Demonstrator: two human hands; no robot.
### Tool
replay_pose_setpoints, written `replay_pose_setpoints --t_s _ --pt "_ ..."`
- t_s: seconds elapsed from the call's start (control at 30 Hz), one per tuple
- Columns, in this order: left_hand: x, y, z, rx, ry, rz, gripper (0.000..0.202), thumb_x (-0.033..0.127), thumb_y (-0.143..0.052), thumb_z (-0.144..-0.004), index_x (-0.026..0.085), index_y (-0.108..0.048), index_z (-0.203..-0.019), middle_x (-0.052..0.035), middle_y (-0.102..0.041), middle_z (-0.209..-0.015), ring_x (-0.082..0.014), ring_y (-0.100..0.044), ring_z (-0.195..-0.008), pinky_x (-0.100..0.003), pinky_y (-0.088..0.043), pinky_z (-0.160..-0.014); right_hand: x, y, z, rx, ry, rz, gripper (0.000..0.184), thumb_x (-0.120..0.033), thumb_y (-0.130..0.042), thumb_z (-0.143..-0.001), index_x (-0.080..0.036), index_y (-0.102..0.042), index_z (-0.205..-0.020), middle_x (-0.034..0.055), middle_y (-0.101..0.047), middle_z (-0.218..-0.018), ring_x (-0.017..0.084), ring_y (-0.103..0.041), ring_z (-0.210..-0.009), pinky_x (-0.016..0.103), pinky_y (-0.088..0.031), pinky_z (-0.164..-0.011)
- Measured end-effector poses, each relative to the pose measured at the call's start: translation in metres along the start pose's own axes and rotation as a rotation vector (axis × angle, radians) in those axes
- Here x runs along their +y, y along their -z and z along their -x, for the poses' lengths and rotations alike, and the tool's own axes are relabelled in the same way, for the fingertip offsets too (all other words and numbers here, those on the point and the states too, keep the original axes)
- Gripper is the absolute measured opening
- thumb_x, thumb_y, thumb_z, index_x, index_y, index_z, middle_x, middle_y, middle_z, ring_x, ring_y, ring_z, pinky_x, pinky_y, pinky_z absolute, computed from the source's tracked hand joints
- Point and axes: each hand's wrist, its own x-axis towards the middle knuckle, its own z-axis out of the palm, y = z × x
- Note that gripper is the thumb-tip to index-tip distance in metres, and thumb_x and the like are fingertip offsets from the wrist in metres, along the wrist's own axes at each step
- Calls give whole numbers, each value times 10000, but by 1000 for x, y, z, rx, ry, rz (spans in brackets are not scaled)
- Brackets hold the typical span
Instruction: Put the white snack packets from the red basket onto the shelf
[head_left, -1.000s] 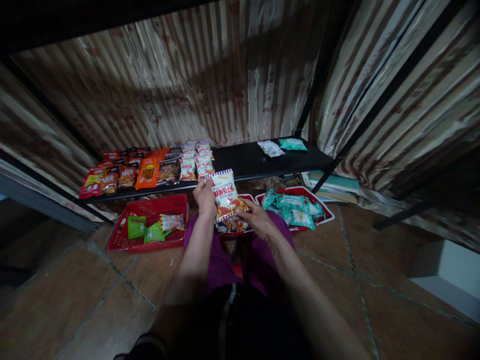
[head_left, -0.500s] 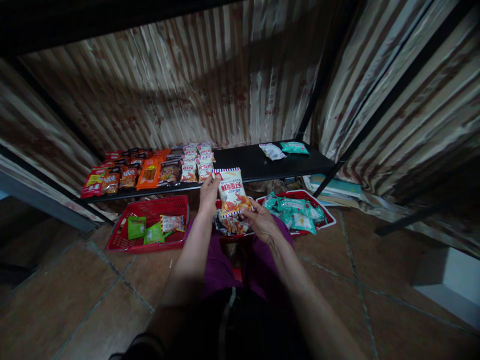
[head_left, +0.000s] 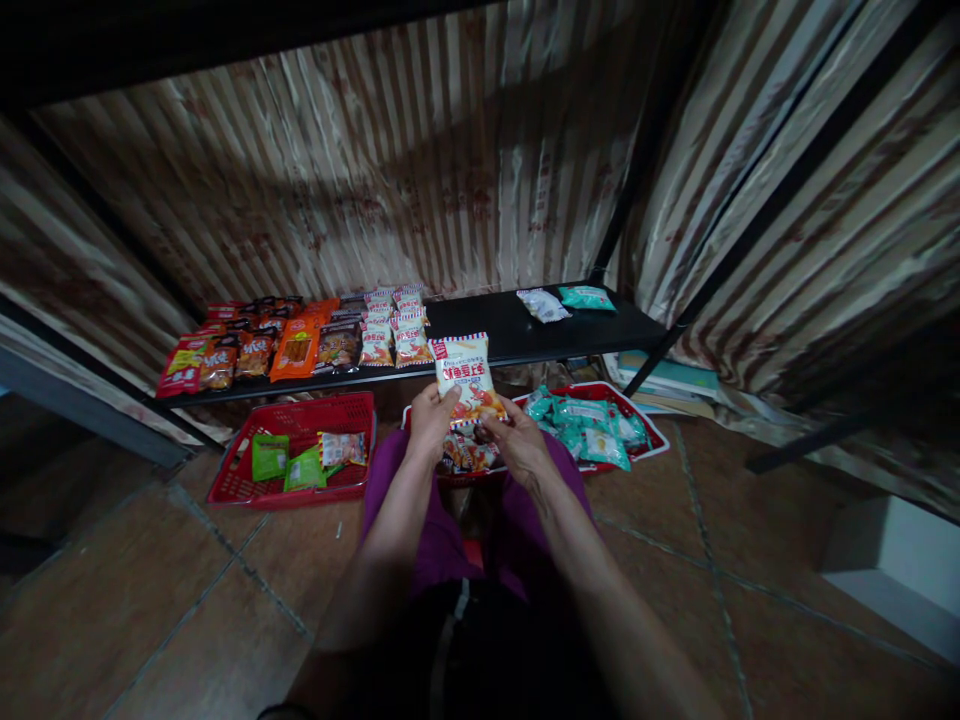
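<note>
Both hands hold one white snack packet (head_left: 463, 368) with red lettering upright in front of the black shelf (head_left: 525, 335). My left hand (head_left: 433, 420) grips its lower left corner and my right hand (head_left: 517, 440) pinches its lower right edge. Under the packet, between my knees, a red basket (head_left: 450, 470) holds more packets of the same kind. Rows of snack packets (head_left: 300, 340) lie on the left half of the shelf.
A red basket (head_left: 300, 455) with green packets stands on the floor at left. Another red basket (head_left: 645, 415) of teal packets sits at right. Two packets (head_left: 566, 298) lie on the shelf's far right. Striped curtains hang behind; books (head_left: 667, 375) lie under the shelf.
The packet has turned upright and shifted slightly right. My left hand slid from its top left corner down to its lower left corner.
</note>
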Motion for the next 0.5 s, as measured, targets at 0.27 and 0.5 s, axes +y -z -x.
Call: replay_pose_setpoints --t_s 0.27,0.5 --pt "-6 3 3 56 21 69 391 349 -784 -554 119 -661 -845 -59 -711 -768 -164 -643 -639 -310 -491 -689 2 -2 1 39 -1 1 496 -258 -797 -520 -240 -662 -998 -47 -691 -754 82 -587 -573 202 -500 -562" --pt "-10 7 3 17 55 93 418 325 -784 -548 126 -647 -890 -66 -719 -816 -191 -670 -710 -343 -498 -763 -2 -2 -2 180 19 -100 385 -340 -809 -548 -244 -689 -902 -9 -709 -897 119 -639 -725 202 -493 -572"
